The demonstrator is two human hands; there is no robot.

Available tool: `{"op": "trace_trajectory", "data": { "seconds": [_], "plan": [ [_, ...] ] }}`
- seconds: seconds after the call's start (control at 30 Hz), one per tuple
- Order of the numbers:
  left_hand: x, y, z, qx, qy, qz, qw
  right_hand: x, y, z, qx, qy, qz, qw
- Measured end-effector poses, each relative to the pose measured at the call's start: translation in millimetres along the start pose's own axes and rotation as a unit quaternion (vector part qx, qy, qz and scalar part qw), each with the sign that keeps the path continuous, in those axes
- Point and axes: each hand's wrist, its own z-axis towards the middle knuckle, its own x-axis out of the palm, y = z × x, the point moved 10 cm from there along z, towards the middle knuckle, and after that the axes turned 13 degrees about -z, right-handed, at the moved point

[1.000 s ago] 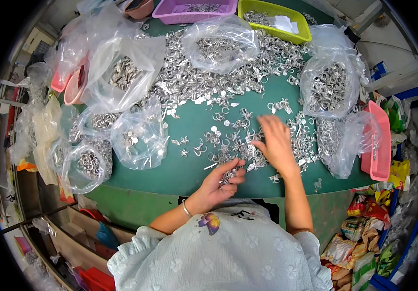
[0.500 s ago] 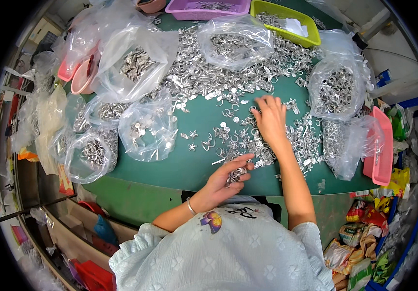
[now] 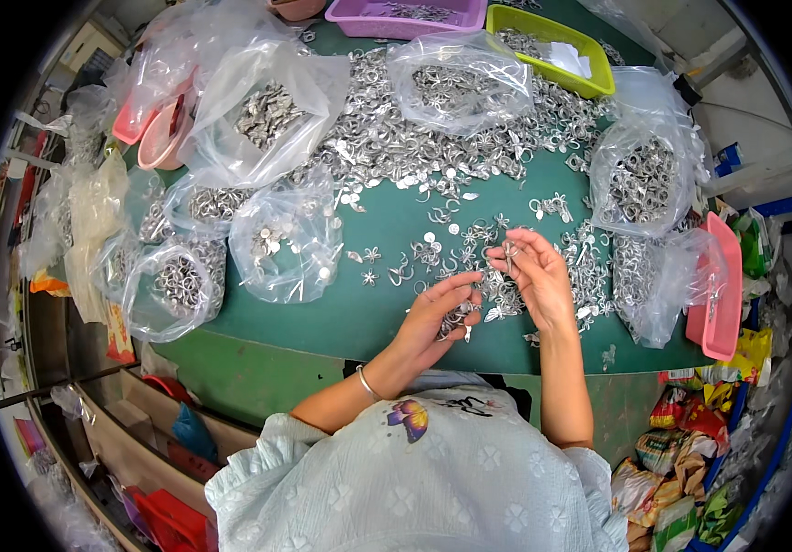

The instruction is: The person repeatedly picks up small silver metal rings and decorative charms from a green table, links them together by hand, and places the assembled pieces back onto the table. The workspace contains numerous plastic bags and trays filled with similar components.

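My left hand (image 3: 425, 322) curls around a clutch of small silver metal rings (image 3: 455, 320), just above the table's near edge. To its right, my right hand (image 3: 541, 278) pinches a small silver metal piece (image 3: 509, 255) between thumb and fingers; its exact shape is too small to tell. Beneath and around both hands, loose silver pieces (image 3: 505, 296) lie scattered on the green tabletop (image 3: 359, 322), some ring-shaped and some flower-shaped. A larger heap of similar pieces (image 3: 368, 138) spreads across the far side.
Clear plastic bags of metal pieces stand left (image 3: 286, 248), at the back (image 3: 460, 97) and right (image 3: 640, 184). Behind them are a purple tray (image 3: 405, 26) and a yellow-green tray (image 3: 589, 85). A pink tray (image 3: 723, 304) stands on its side at the right edge.
My right hand has come back from the far scattered pieces toward my left hand, and now holds a small piece up. My left hand still holds its rings.
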Motion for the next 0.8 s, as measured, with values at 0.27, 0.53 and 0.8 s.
{"op": "trace_trajectory", "data": {
  "seconds": [0.27,0.53,0.8],
  "plan": [
    [-0.9,3.5,-2.7,0.003,-0.002,0.071,0.997,-14.2,31.3,-12.2,-0.143,-0.094,-0.392,0.904],
    [0.1,5.3,-5.2,-0.007,-0.006,0.08,0.997,-14.8,9.1,-17.5,-0.052,-0.033,-0.279,0.958],
    [-15.0,10.9,-3.2,-0.06,-0.023,0.009,0.998,41.5,38.8,-26.2,-0.137,0.129,-0.439,0.879]
  ]
}}
